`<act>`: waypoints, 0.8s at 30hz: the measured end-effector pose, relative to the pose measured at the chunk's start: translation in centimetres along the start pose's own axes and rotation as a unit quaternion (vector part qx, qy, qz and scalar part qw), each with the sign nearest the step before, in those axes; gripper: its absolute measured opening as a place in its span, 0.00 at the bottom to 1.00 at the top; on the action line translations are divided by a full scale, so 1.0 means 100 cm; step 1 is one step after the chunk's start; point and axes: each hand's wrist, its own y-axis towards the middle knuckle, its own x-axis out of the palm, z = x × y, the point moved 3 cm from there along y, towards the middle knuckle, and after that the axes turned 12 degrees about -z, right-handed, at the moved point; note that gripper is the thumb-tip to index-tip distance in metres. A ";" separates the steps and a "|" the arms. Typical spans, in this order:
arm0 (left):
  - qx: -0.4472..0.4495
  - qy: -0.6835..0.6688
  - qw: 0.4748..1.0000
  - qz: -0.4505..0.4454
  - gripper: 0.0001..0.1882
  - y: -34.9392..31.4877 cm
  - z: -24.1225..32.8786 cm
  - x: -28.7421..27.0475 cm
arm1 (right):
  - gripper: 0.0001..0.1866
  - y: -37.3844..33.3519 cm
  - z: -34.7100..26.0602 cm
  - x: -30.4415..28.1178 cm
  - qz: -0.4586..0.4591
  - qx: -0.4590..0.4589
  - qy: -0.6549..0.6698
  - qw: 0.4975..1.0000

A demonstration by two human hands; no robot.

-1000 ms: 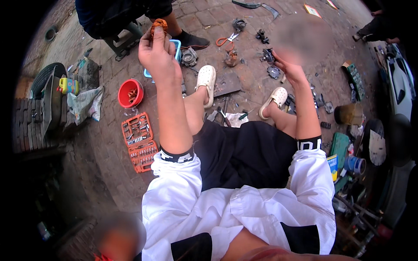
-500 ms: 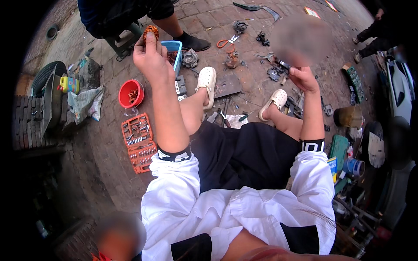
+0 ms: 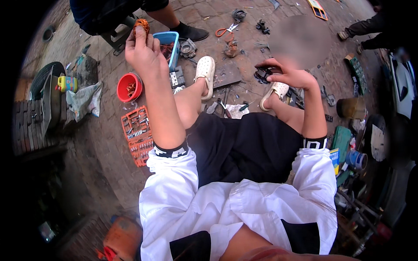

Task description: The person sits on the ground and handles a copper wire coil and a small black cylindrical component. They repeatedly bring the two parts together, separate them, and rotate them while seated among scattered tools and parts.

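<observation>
My left hand [image 3: 147,54] is raised at the upper left, its fingers closed on a small bundle of orange copper wire [image 3: 142,26]. Just right of it and lower down is a blue plastic basket [image 3: 177,51] with reddish-brown pieces inside. On the right side, my right hand [image 3: 296,77] has its fingers curled around a dark, ring-like metal part [image 3: 262,75], partly hidden by the fingers. Below that part is my right foot in a cream clog [image 3: 278,89].
A red bucket [image 3: 120,89] and an orange socket-set case [image 3: 137,139] lie left of my legs. Orange-handled scissors [image 3: 227,30], a metal plate [image 3: 228,78] and pliers [image 3: 224,108] are ahead. Another person [image 3: 117,15] sits far left; a brown bucket [image 3: 350,108] stands right.
My right hand has turned and moved a little left with the dark metal part, over the clog. My left hand, still gripping the copper wire bundle, has shifted slightly left and up.
</observation>
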 end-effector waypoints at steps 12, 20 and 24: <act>0.019 -0.018 1.000 -0.010 0.06 0.000 0.003 0.003 | 0.27 0.027 0.005 0.025 -0.039 -0.006 -0.143 0.989; 0.043 0.065 0.997 0.022 0.06 0.009 0.009 -0.019 | 0.24 0.021 -0.024 0.028 -0.098 -0.066 -0.048 0.992; 0.036 0.085 0.995 0.035 0.07 0.015 0.009 -0.035 | 0.24 0.009 -0.026 0.021 -0.112 -0.072 -0.005 0.991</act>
